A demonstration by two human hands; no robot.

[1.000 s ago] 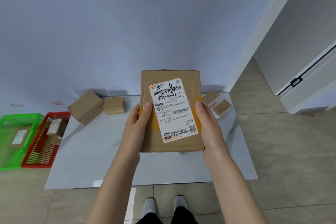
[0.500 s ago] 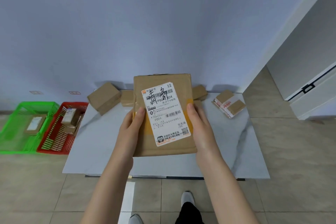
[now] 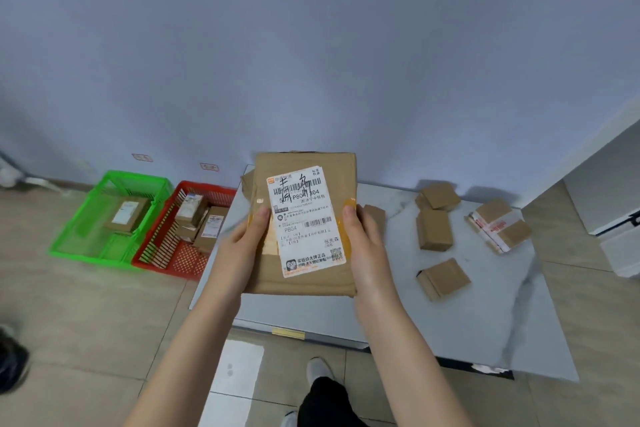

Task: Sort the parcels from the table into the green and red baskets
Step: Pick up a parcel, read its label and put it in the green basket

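Flat parcel (image 3: 304, 218) is hanging in the air over the left end of the table (image 3: 485, 305), just right of the green basket (image 3: 138, 176) and red basket (image 3: 207, 186) sitting on the floor, both with boxes in them. The person's left hand (image 3: 242, 250) is gripping its left edge, with the thumb lying on top beside the label and the fingers tucked underneath out of sight. The parcel's long axis is running away from the person, label facing up, print reading upright. The right hand (image 3: 367, 253) is doing the same on the right edge, thumb pressing on the yellow tape. Both forearms are reaching forward. Further right, small boxes (image 3: 434, 229) are lying on the table.
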